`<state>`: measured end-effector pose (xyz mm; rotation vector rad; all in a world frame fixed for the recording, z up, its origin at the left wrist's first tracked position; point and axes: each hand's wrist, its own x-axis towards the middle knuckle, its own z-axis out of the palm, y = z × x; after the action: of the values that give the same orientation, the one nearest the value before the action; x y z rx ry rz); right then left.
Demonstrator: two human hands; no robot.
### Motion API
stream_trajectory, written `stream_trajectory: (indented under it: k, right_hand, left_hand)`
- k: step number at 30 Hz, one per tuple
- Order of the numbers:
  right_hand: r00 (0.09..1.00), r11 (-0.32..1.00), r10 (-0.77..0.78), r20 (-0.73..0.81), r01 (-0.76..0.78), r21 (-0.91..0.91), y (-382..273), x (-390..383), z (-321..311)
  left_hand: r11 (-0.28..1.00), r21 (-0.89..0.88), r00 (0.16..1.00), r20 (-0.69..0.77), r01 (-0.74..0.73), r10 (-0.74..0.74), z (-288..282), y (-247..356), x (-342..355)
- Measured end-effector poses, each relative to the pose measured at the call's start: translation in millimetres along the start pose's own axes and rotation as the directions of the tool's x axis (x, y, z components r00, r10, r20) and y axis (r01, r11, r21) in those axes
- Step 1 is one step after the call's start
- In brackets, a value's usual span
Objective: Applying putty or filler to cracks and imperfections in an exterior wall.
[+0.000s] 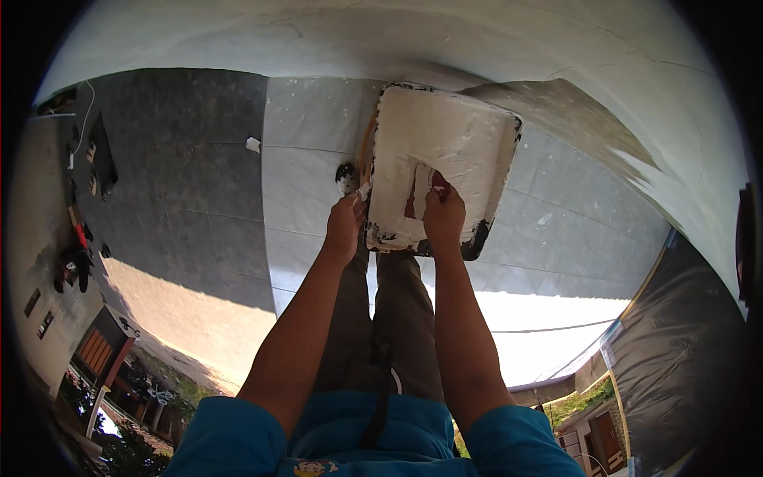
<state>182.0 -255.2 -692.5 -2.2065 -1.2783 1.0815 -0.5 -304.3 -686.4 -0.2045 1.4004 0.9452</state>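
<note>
A rectangular tray (485, 135) with a black, white-crusted rim lies before me, coated with thick off-white paste. My right hand (445, 219) is closed around the red handle of a putty knife (439, 183) over the tray. Its pale blade appears against the paste, beside a reddish-brown strip whose nature I cannot make out. At the tray's left edge, my left hand (344, 226) is closed, with something whitish at its fingertips. Whether it grips the rim or a separate tool does not show.
A pale wall (238, 36) curves across the far side. The grey tiled floor (310, 135) has white spatters and a small white scrap (253, 145). A white-speckled dark shoe (346, 176) shows left of the tray. Black sheeting (668, 350) hangs at the right.
</note>
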Motion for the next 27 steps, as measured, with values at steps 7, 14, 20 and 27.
stream_trajectory:
  k: [7,14,20,27]
  right_hand:
    - [0.975,0.993,0.083,0.207,-0.097,0.060,-31,-21,5]
    - [0.983,0.973,0.184,-0.006,-0.181,0.142,-19,-12,-10]
    - [0.980,0.996,0.084,0.181,-0.087,0.008,-16,-4,12]
    - [0.988,1.000,0.026,0.153,-0.025,-0.004,-30,-23,10]
  left_hand:
    - [1.000,0.006,0.999,0.038,-0.011,0.011,-10,0,1]
    - [1.000,-0.005,1.000,0.018,-0.008,0.008,-7,1,0]
    - [0.999,0.038,1.000,-0.006,-0.008,0.008,0,5,-3]
    - [0.999,0.041,0.998,0.067,-0.003,0.000,-2,5,-3]
